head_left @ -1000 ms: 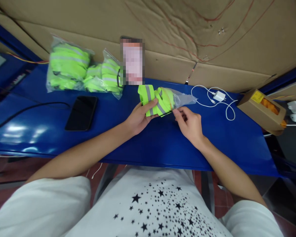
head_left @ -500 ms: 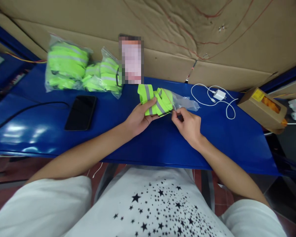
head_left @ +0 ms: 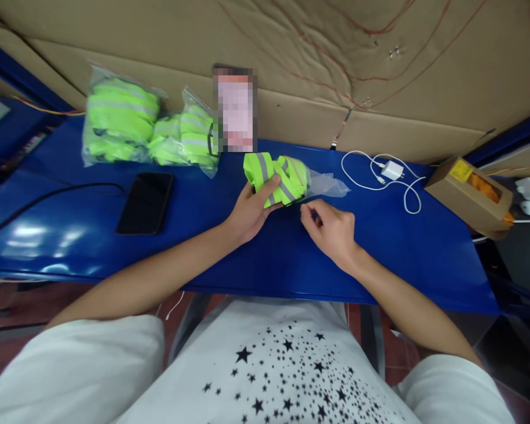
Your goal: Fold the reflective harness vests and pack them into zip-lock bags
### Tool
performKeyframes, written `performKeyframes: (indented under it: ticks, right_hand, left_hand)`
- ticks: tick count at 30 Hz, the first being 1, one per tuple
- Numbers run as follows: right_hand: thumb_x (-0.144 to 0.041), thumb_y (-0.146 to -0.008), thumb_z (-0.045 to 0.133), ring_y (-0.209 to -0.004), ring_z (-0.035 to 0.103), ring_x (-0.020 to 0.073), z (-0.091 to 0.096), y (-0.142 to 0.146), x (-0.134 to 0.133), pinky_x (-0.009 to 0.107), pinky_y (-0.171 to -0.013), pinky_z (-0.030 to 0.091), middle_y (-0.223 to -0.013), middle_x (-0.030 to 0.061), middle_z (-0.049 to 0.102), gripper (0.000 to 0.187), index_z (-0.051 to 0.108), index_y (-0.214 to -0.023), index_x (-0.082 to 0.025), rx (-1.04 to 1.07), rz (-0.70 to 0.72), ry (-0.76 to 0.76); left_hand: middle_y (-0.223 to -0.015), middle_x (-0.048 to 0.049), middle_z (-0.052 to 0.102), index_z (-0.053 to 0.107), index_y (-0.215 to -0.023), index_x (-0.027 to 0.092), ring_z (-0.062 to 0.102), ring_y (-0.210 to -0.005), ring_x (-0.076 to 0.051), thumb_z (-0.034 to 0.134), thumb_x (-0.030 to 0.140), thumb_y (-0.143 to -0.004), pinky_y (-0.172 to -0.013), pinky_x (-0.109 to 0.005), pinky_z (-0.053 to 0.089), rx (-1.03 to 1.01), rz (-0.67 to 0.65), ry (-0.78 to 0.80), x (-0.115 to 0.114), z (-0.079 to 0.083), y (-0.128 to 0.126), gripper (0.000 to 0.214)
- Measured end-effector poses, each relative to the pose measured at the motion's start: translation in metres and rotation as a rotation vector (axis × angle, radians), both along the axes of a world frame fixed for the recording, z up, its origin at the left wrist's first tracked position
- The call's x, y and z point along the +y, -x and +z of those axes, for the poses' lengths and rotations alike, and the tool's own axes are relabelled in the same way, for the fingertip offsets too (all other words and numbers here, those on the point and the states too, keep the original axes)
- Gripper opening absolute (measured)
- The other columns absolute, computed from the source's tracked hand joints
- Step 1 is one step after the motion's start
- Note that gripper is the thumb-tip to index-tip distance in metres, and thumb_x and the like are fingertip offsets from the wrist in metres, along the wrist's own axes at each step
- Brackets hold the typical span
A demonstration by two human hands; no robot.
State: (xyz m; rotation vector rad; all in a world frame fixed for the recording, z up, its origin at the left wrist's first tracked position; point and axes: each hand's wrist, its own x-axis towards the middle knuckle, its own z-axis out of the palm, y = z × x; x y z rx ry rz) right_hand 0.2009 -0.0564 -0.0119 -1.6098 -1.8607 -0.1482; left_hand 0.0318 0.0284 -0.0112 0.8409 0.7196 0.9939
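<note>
A folded neon-green vest with grey reflective stripes (head_left: 276, 174) lies on the blue table (head_left: 269, 259), its right end inside a clear plastic bag (head_left: 329, 184). My left hand (head_left: 249, 212) grips the vest's left part, thumb on top. My right hand (head_left: 331, 229) sits just below the bag's mouth. Its fingers are curled and the thumb and forefinger are pinched together; what they pinch is too small to make out.
Two clear bags of neon vests (head_left: 121, 121) (head_left: 194, 138) lie at the back left beside an upright blurred item (head_left: 235, 109). Also on the table: a black phone (head_left: 145, 202), a black cable (head_left: 48, 194), a white charger (head_left: 392, 171), and a cardboard box (head_left: 470, 197) at the right edge.
My left hand has shifted the vest slightly left and away from me. My right hand has drawn back from the bag's mouth, down and to the left.
</note>
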Motion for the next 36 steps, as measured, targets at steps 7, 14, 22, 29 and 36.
performKeyframes:
  ticks: [7, 14, 22, 29, 36]
  right_hand:
    - [-0.038, -0.097, 0.06, -0.06, 0.065, 0.0111, 0.007, -0.005, 0.003, 0.025, -0.059, 0.044, -0.079, -0.0008, 0.075, 0.02, 0.07, -0.097, -0.02, 0.198, -0.044, 0.077]
    - [-0.041, -0.1, 0.057, -0.061, 0.065, 0.0127, 0.007, -0.009, 0.005, 0.025, -0.061, 0.045, -0.079, 0.0016, 0.074, 0.025, 0.069, -0.098, -0.019, 0.254, -0.064, 0.089]
    - [-0.028, -0.094, 0.059, -0.058, 0.062, 0.0116, 0.001, -0.009, 0.007, 0.025, -0.058, 0.039, -0.07, -0.0018, 0.069, 0.012, 0.064, -0.086, -0.02, 0.131, -0.056, 0.064]
    - [-0.024, -0.09, 0.059, -0.05, 0.05, 0.0071, -0.004, 0.005, 0.003, 0.023, -0.054, 0.034, -0.059, -0.0061, 0.057, 0.012, 0.058, -0.079, -0.02, 0.123, 0.019, 0.029]
    - [-0.032, -0.101, 0.056, -0.058, 0.062, 0.0098, -0.008, 0.007, 0.003, 0.024, -0.057, 0.038, -0.069, -0.0019, 0.069, 0.022, 0.064, -0.084, -0.019, 0.052, 0.179, 0.025]
  left_hand:
    - [-0.127, -0.0082, 0.072, 0.066, -0.127, 0.025, 0.067, -0.122, -0.032, 0.084, 0.043, -0.079, -0.102, -0.046, 0.058, 0.041, -0.004, -0.04, -0.003, 0.003, -0.001, 0.054]
    - [-0.129, -0.007, 0.072, 0.061, -0.135, 0.026, 0.065, -0.125, -0.032, 0.087, 0.039, -0.077, -0.103, -0.045, 0.057, 0.008, 0.01, -0.075, -0.007, 0.008, -0.003, 0.066]
    - [-0.131, -0.0063, 0.07, 0.059, -0.135, 0.027, 0.061, -0.13, -0.03, 0.085, 0.04, -0.078, -0.109, -0.042, 0.051, 0.034, 0.055, -0.138, -0.01, 0.005, -0.006, 0.064]
    - [-0.124, -0.0069, 0.07, 0.062, -0.124, 0.023, 0.064, -0.122, -0.027, 0.077, 0.045, -0.085, -0.106, -0.038, 0.05, 0.096, 0.136, -0.274, -0.01, -0.008, -0.011, 0.048]
    - [-0.122, -0.0098, 0.069, 0.059, -0.12, 0.02, 0.065, -0.117, -0.027, 0.079, 0.047, -0.083, -0.103, -0.041, 0.052, 0.219, 0.098, -0.428, -0.002, -0.017, -0.01, 0.05]
